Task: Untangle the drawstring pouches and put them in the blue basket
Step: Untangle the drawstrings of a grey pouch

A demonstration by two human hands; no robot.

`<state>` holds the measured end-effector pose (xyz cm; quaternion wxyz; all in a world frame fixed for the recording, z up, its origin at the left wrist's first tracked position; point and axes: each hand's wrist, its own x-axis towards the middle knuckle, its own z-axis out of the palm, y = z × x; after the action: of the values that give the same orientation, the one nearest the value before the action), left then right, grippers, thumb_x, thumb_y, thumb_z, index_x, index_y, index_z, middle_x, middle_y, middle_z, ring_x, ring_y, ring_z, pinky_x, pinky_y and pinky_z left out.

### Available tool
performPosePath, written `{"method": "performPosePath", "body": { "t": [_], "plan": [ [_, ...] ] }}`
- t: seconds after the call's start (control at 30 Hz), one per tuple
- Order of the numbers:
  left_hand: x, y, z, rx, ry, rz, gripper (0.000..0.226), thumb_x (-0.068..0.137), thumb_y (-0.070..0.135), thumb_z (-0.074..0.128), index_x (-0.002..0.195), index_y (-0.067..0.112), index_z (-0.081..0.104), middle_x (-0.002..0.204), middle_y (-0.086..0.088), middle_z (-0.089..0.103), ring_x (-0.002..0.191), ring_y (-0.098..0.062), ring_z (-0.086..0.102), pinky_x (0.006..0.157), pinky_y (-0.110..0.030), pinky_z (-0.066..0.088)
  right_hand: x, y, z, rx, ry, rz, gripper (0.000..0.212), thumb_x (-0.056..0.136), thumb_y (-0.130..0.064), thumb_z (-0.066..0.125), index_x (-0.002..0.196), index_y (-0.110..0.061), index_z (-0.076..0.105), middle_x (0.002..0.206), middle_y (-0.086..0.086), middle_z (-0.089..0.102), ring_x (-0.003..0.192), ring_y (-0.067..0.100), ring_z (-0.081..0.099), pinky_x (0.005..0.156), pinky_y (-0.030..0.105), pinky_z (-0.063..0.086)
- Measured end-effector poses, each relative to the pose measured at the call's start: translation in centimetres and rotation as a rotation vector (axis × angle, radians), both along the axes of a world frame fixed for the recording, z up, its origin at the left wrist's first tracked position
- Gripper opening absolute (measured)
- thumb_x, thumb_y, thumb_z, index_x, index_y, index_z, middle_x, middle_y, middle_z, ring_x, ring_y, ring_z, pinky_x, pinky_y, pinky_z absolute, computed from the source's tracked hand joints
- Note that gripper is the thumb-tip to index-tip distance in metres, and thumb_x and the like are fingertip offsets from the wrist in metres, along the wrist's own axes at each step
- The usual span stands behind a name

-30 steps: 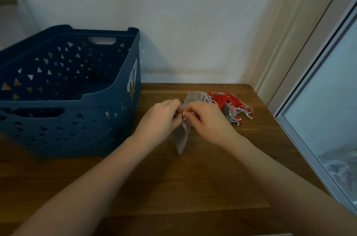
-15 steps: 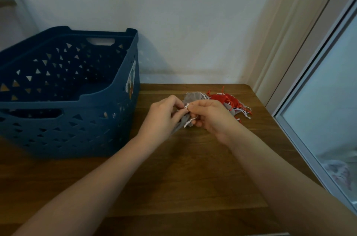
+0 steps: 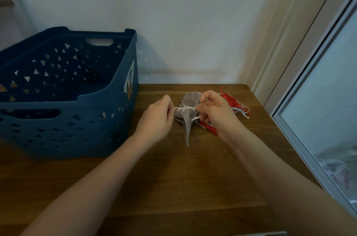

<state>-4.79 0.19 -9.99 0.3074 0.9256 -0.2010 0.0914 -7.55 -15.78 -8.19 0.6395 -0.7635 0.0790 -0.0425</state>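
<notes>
A grey drawstring pouch (image 3: pixel 187 123) hangs between my hands above the wooden table, its tip pointing down. A knotted white drawstring (image 3: pixel 184 108) stretches across its neck. My left hand (image 3: pixel 157 120) pinches the left end of that cord. My right hand (image 3: pixel 215 113) pinches the right end, and another cord end pokes out below its fingers. Behind my right hand lies a tangle of red pouches (image 3: pixel 230 100) and grey ones with white cords. The blue basket (image 3: pixel 67 104) stands to the left, its floor partly hidden.
The wooden table (image 3: pixel 173 178) ends at a white wall behind and at a glass door frame (image 3: pixel 301 120) on the right. The basket's perforated wall stands close beside my left hand.
My hands have drawn apart, pulling the white drawstring taut between them. The grey pouch now hangs down below the cord instead of being bunched between my fingers.
</notes>
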Motion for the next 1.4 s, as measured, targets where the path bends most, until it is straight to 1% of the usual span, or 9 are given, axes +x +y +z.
{"method": "performPosePath", "body": {
  "t": [0.27,0.37,0.53,0.77,0.93,1.07,1.2,1.3,1.4],
  "plan": [
    [-0.3,0.0,1.6,-0.124,0.156,-0.164,0.017,0.096,0.023,0.046,0.081,0.03,0.046,0.079,0.008,0.057,0.068,-0.001,0.055,0.052,-0.011,0.04,0.0,-0.1,0.1,-0.169,-0.092,0.057,0.018,0.092,-0.004,0.05,0.085,-0.019,0.053,0.066,-0.005,0.053,0.052,-0.001,0.048,0.055,0.017,0.039],
    [-0.5,0.1,1.4,-0.089,0.196,-0.186,0.016,0.096,0.02,0.048,0.082,0.027,0.05,0.08,0.004,0.061,0.067,-0.006,0.056,0.054,-0.014,0.04,-0.2,-0.6,-0.3,-0.109,-0.074,-0.03,0.019,0.091,0.0,0.05,0.082,-0.017,0.049,0.07,-0.006,0.052,0.058,0.001,0.05,0.055,0.017,0.04],
    [-0.8,-0.1,1.6,-0.351,0.318,-0.122,0.013,0.095,0.018,0.048,0.084,0.019,0.055,0.088,0.002,0.064,0.086,-0.014,0.062,0.074,-0.025,0.05,-0.6,0.2,-0.8,0.027,-0.116,-0.082,0.017,0.093,-0.003,0.049,0.085,-0.018,0.053,0.074,-0.003,0.054,0.065,0.008,0.05,0.058,0.02,0.039],
    [-1.3,1.2,6.3,-0.507,0.049,-0.169,0.011,0.091,0.019,0.056,0.081,0.014,0.058,0.078,-0.007,0.066,0.074,-0.022,0.064,0.071,-0.044,0.055,-0.9,4.2,2.2,0.108,-0.389,0.143,0.021,0.09,-0.02,0.057,0.109,-0.024,0.051,0.097,-0.005,0.058,0.076,-0.001,0.058,0.06,0.013,0.045],
    [-1.9,4.7,10.2,-0.67,-0.112,-0.171,0.014,0.093,0.015,0.052,0.101,0.023,0.06,0.095,0.004,0.065,0.082,-0.008,0.063,0.07,-0.021,0.051,1.4,6.2,6.3,-0.016,-0.539,0.152,0.023,0.091,-0.009,0.055,0.106,-0.026,0.054,0.104,0.0,0.061,0.087,0.009,0.059,0.067,0.017,0.048],
    [-2.1,7.9,11.6,-0.645,-0.322,-0.039,0.017,0.09,0.018,0.046,0.093,0.03,0.058,0.089,0.007,0.062,0.074,-0.015,0.059,0.063,-0.029,0.048,4.5,10.1,10.1,-0.055,-0.593,0.15,0.016,0.093,-0.011,0.054,0.106,-0.02,0.053,0.101,0.001,0.06,0.076,0.008,0.056,0.057,0.016,0.046],
    [-2.2,9.8,11.6,-0.477,-0.311,-0.068,0.019,0.093,0.01,0.05,0.087,0.022,0.064,0.075,-0.002,0.062,0.062,-0.019,0.055,0.055,-0.024,0.043,7.5,14.7,11.1,-0.272,-0.582,0.266,0.018,0.087,-0.014,0.055,0.105,-0.018,0.059,0.091,-0.005,0.06,0.087,0.019,0.06,0.08,0.036,0.052],
    [-1.7,10.4,11.0,-0.275,-0.283,-0.021,0.015,0.093,0.017,0.051,0.096,0.018,0.066,0.081,0.004,0.061,0.068,-0.009,0.056,0.062,-0.019,0.046,8.5,15.4,10.4,-0.545,-0.397,0.413,0.031,0.091,-0.009,0.052,0.121,-0.01,0.058,0.11,0.002,0.061,0.104,0.019,0.057,0.09,0.027,0.047],
    [-1.3,10.6,10.5,-0.215,-0.245,-0.008,0.015,0.093,0.019,0.05,0.098,0.016,0.065,0.084,0.004,0.06,0.072,-0.009,0.055,0.066,-0.028,0.049,8.1,13.4,9.5,-0.433,-0.363,0.381,0.034,0.089,-0.01,0.057,0.122,-0.013,0.057,0.12,-0.004,0.056,0.113,0.006,0.048,0.091,0.017,0.041]
  ]
}}
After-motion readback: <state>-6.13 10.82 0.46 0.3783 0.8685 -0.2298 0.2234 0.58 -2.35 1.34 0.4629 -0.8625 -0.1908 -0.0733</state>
